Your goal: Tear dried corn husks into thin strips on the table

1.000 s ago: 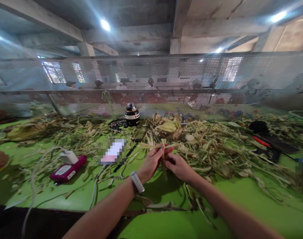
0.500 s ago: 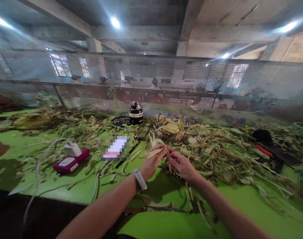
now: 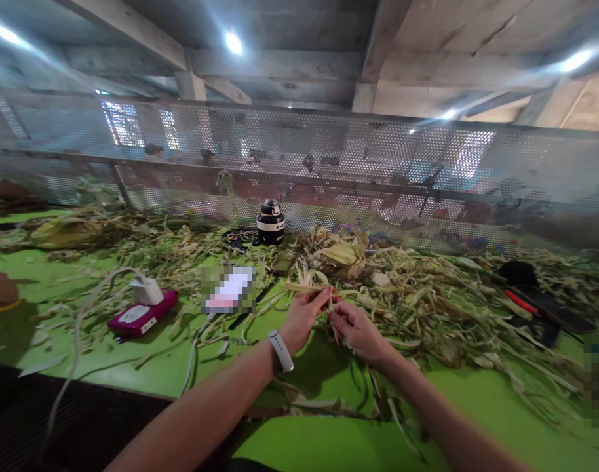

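My left hand, with a white band on its wrist, and my right hand meet above the green table. Both pinch a pale dried corn husk strip between their fingertips. The strip runs leftward from the fingers and also trails down under my right hand. A thick heap of husk strips lies just behind and to the right of the hands.
A magenta power bank with a white charger and cable lies at left. A black-and-white bottle stands by the perforated metal screen. Dark tools with a red part rest at right. A blurred patch hides something centre-left.
My hands have stayed together on the husk strip, fingers working it slightly. The view has shifted a little, so the hands sit lower and the strip lies flatter.
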